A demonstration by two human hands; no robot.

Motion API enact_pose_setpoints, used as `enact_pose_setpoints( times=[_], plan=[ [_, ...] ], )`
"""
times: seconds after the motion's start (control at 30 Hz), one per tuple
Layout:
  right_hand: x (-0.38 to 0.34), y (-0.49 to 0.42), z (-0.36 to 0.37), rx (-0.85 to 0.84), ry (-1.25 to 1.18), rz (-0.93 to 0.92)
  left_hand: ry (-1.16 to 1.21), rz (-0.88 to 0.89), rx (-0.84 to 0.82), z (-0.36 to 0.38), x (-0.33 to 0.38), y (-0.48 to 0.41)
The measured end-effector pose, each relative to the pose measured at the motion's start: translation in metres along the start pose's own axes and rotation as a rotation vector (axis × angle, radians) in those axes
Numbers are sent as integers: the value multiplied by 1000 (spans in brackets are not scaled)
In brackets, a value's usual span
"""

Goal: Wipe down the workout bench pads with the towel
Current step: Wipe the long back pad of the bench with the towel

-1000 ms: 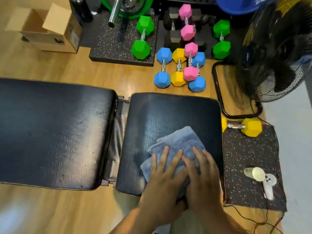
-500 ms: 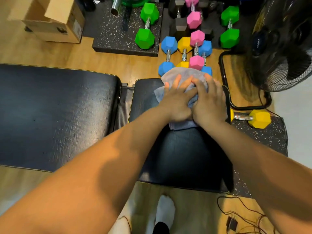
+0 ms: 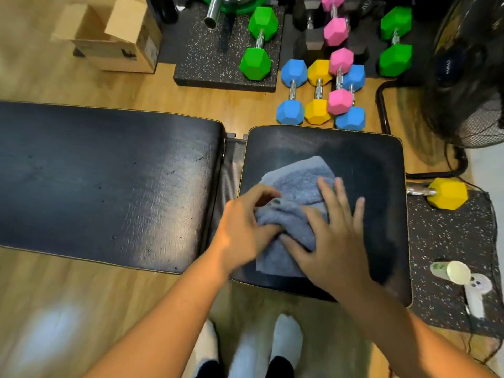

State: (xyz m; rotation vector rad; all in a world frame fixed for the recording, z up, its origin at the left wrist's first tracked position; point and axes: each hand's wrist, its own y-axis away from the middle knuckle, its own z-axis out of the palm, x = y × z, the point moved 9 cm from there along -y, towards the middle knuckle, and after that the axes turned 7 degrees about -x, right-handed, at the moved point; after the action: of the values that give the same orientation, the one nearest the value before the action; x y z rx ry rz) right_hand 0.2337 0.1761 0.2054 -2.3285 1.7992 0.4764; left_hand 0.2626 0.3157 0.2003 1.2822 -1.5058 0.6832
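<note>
Towel, location? (Recorder asks.)

Observer: Grey-blue, crumpled. It lies on the seat pad, the short black pad, over its left-centre area. One corner points toward the far edge.

Recorder: Left hand?

Observer: Fingers curled in, gripping a bunched fold at the towel's left side. The hand sits at the seat pad's left edge, just beside the gap between the pads.

Recorder: Right hand?

Observer: Flat, fingers straight and spread. The palm presses on the towel's near right part and the fingertips reach past the cloth onto bare pad. The two hands are close together, thumbs nearly meeting over the fold. Both are slightly blurred.

Recorder: Back pad?

Observer: Long, black, to the left of the seat pad, with nothing of the towel on it. It shows glossy streaks and small dark specks.

Recorder: Surroundings?

Observer: A wood floor, with coloured dumbbells beyond the seat pad's far edge. One yellow dumbbell is at the pad's right, on a speckled mat. A white controller lies on the same mat. A black fan stands far right and a cardboard box far left. The person's feet in white socks are at the near edge.
</note>
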Motion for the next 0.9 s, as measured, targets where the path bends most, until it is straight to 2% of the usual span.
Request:
enact_pose_setpoints(
  times=[0.03, 0.1, 0.2, 0.27, 0.3, 0.4, 0.5, 0.63, 0.7, 0.73, 0.83, 0.87, 0.9],
  plan=[
    [-2, -11, -10, 40, -10, 0, 28, -24, 47, -9, -1, -2],
    [0, -29, -31, 91, -258, 81, 126, -84, 136, -23, -9, -4],
    [10, -40, -37, 236, -992, 292, 167, -146, 129, -20, -26, 0],
    [3, -47, -16, 242, -1524, 406, 112, -219, 95, -19, -42, 8],
    [-8, -48, -4, 205, -1700, 448, 122, -255, 70, -20, -46, 14],
    [-35, -48, 19, 34, -1866, 658, 349, -341, -55, -17, -56, 34],
    [-45, -62, 9, 2, -1895, 630, 474, -334, -157, -12, -56, 56],
    [-35, -100, -13, 121, -1927, 557, 560, -249, -21, -40, -35, 64],
    [-30, -115, -6, 138, -1858, 573, 477, -213, 55, -55, -27, 64],
    [-24, -119, -2, 136, -1645, 614, 364, -225, 43, -56, -28, 64],
    [-11, -117, -13, 136, -507, 660, -10, -271, -126, -42, -40, 68],
    [-25, -119, -20, 156, -246, 581, -56, -272, -159, -38, -44, 69],
    [-44, -123, -23, 180, -113, 481, -86, -255, -172, -36, -43, 68]
  ],
)
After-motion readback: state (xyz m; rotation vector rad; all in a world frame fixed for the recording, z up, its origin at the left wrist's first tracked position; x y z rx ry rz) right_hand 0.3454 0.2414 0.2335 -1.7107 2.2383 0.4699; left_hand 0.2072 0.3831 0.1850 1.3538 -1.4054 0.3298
